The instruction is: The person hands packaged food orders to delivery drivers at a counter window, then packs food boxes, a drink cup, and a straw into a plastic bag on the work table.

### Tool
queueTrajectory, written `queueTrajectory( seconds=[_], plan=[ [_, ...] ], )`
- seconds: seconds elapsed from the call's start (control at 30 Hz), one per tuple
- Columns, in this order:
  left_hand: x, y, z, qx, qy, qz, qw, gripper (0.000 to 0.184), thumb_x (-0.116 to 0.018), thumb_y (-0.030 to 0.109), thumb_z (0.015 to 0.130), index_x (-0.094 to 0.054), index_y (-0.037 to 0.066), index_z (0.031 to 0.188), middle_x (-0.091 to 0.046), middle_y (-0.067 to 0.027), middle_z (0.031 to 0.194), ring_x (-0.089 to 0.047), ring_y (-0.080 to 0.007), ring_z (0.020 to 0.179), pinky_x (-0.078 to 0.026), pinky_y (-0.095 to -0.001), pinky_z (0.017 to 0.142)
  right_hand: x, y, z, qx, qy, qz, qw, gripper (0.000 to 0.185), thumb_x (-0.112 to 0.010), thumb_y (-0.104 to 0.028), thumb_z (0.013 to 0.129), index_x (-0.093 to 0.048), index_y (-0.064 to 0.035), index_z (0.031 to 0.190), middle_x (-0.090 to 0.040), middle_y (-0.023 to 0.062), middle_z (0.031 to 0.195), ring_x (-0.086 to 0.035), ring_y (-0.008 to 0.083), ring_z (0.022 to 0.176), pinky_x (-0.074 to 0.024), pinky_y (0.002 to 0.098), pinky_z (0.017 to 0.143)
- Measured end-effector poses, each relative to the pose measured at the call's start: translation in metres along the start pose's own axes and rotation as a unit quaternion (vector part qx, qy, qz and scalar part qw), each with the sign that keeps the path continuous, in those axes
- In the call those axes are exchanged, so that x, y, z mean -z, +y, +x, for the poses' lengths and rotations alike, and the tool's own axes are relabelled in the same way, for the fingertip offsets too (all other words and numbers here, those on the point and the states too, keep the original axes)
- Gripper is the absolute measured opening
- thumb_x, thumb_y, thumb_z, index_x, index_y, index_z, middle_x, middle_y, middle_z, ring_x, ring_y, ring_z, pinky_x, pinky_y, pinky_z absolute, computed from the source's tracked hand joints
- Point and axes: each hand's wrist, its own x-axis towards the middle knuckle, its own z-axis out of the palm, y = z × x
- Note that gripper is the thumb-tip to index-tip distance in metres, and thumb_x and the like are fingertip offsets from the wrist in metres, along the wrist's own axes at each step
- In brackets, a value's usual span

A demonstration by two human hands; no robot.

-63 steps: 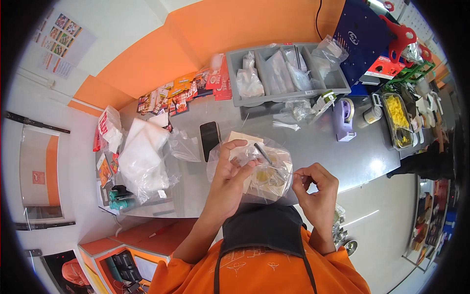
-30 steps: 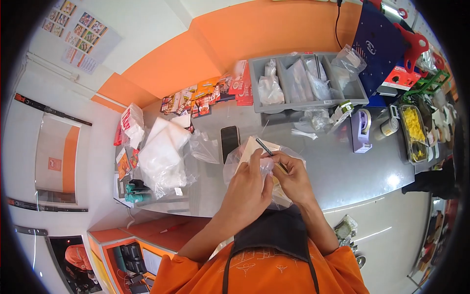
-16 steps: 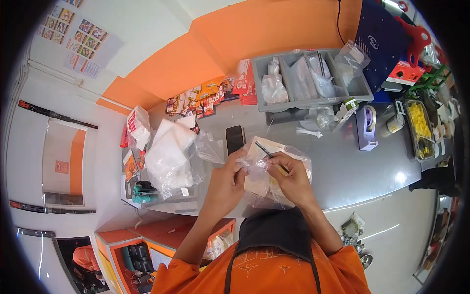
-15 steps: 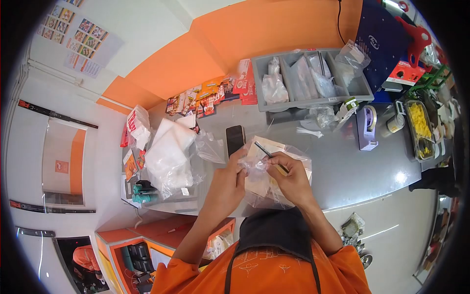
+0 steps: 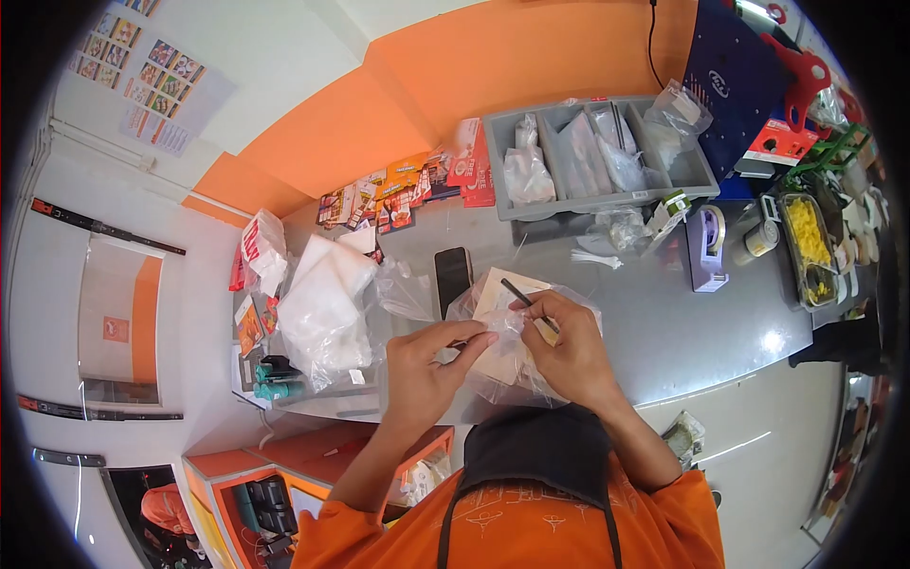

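A clear plastic bag (image 5: 485, 381) lies on the counter in front of me with a pale, cream-coloured box (image 5: 497, 296) inside it. My left hand (image 5: 428, 365) pinches the bag's gathered plastic between thumb and forefinger, left of centre. A thin dark pen-like stick (image 5: 515, 293) slants across the bag, held in the closed fingers of my right hand (image 5: 572, 349). Those same fingers are close against the bunched plastic; whether they grip it too is hard to see. Just beyond the bag lies a black phone (image 5: 453, 275).
White plastic bags (image 5: 327, 299) are piled to the left. A grey divided tray (image 5: 607, 202) with bagged items stands at the back. Right of it are a purple tape dispenser (image 5: 706, 248), a can (image 5: 761, 239) and a container of yellow food (image 5: 806, 237). Leaflets (image 5: 393, 190) lie along the wall.
My left hand has shifted left and lower, drawing away from my right hand with plastic in its pinch. The dark stick stays in my right hand, and its tip has moved slightly.
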Motion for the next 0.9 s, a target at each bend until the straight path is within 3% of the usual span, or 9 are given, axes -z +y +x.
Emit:
queueTrajectory(
  seconds=[0.13, 0.27, 0.37, 0.47, 0.57, 0.67, 0.73, 0.8, 0.9],
  plan=[
    [-0.041, -0.025, -0.008, -0.004, 0.138, -0.131, 0.982, 0.016, -0.076, -0.006, 0.08, -0.071, -0.003, 0.095, -0.073, -0.0082, 0.087, -0.068, -0.0123, 0.08, -0.053, -0.0242, 0.071, 0.006, -0.021, 0.006, 0.055, 0.014, -0.122, 0.991, 0.009, -0.06, -0.001, 0.084, -0.057, 0.007, 0.087, -0.063, 0.0243, 0.095, -0.061, 0.0447, 0.09, -0.0478, 0.0479, 0.081],
    [-0.072, -0.034, -0.004, 0.024, 0.219, -0.351, 0.91, 0.018, -0.072, -0.01, 0.082, -0.068, -0.005, 0.099, -0.071, -0.0091, 0.092, -0.066, -0.0126, 0.086, -0.051, -0.0222, 0.075, 0.009, -0.028, 0.015, 0.018, -0.023, -0.137, 0.99, 0.011, -0.06, -0.001, 0.085, -0.058, 0.0086, 0.089, -0.061, 0.0252, 0.091, -0.06, 0.0448, 0.085, -0.0473, 0.0491, 0.078],
    [-0.064, -0.014, 0.002, 0.101, 0.222, -0.364, 0.899, 0.021, -0.073, -0.006, 0.085, -0.064, -0.006, 0.104, -0.069, -0.007, 0.092, -0.063, -0.0084, 0.081, -0.05, -0.0213, 0.075, 0.007, -0.027, 0.016, 0.023, -0.027, -0.145, 0.989, 0.011, -0.059, -0.001, 0.085, -0.058, 0.0091, 0.09, -0.06, 0.0265, 0.09, -0.06, 0.0455, 0.082, -0.0471, 0.0495, 0.076],
    [-0.072, -0.032, -0.002, 0.103, 0.222, -0.348, 0.905, 0.019, -0.074, -0.007, 0.082, -0.065, -0.004, 0.099, -0.069, -0.0093, 0.094, -0.064, -0.0126, 0.086, -0.05, -0.0232, 0.077, 0.006, -0.032, 0.017, 0.032, -0.016, -0.157, 0.987, 0.011, -0.058, 0.0, 0.086, -0.057, 0.0099, 0.091, -0.059, 0.0267, 0.091, -0.06, 0.0459, 0.081, -0.0471, 0.0498, 0.075],
    [-0.063, -0.039, 0.002, -0.166, 0.196, -0.056, 0.965, 0.022, -0.073, -0.011, 0.077, -0.068, -0.001, 0.095, -0.067, -0.0132, 0.101, -0.064, -0.0267, 0.097, -0.052, -0.034, 0.086, 0.007, -0.033, 0.017, 0.083, 0.006, -0.205, 0.975, 0.011, -0.057, 0.002, 0.086, -0.056, 0.0106, 0.092, -0.057, 0.0256, 0.092, -0.06, 0.046, 0.081, -0.0469, 0.0507, 0.074],
    [-0.071, -0.039, 0.016, -0.225, 0.159, -0.159, 0.948, 0.016, -0.071, -0.009, 0.081, -0.066, -0.002, 0.094, -0.067, -0.0161, 0.1, -0.063, -0.0293, 0.106, -0.054, -0.0356, 0.085, 0.007, -0.035, 0.015, 0.132, 0.027, -0.259, 0.956, 0.009, -0.056, 0.003, 0.088, -0.055, 0.0108, 0.093, -0.055, 0.0241, 0.093, -0.06, 0.0451, 0.081, -0.047, 0.0513, 0.072],
    [-0.07, -0.035, 0.02, -0.221, 0.115, -0.153, 0.956, 0.012, -0.069, -0.009, 0.083, -0.065, -0.004, 0.093, -0.065, -0.018, 0.105, -0.065, -0.0287, 0.103, -0.055, -0.0363, 0.085, 0.008, -0.036, 0.013, 0.153, 0.053, -0.272, 0.949, 0.008, -0.056, 0.003, 0.089, -0.055, 0.0104, 0.092, -0.053, 0.0231, 0.093, -0.059, 0.0438, 0.08, -0.0473, 0.0508, 0.07],
    [-0.069, -0.042, 0.014, -0.19, 0.066, -0.169, 0.965, 0.011, -0.069, -0.009, 0.084, -0.064, -0.005, 0.093, -0.065, -0.0185, 0.105, -0.066, -0.0271, 0.099, -0.056, -0.0341, 0.082, 0.009, -0.035, 0.009, 0.103, 0.051, -0.227, 0.967, 0.009, -0.058, 0.003, 0.089, -0.055, 0.0097, 0.094, -0.056, 0.0227, 0.093, -0.06, 0.0433, 0.079, -0.0485, 0.0478, 0.069],
    [-0.075, -0.051, 0.015, -0.197, 0.106, -0.186, 0.957, 0.01, -0.069, -0.009, 0.085, -0.066, -0.004, 0.093, -0.067, -0.0174, 0.102, -0.067, -0.023, 0.091, -0.055, -0.0296, 0.077, 0.009, -0.025, 0.007, 0.055, 0.051, -0.114, 0.991, 0.014, -0.063, 0.001, 0.089, -0.056, 0.0091, 0.098, -0.061, 0.0218, 0.091, -0.063, 0.0381, 0.078, -0.0503, 0.0413, 0.069]
  ],
)
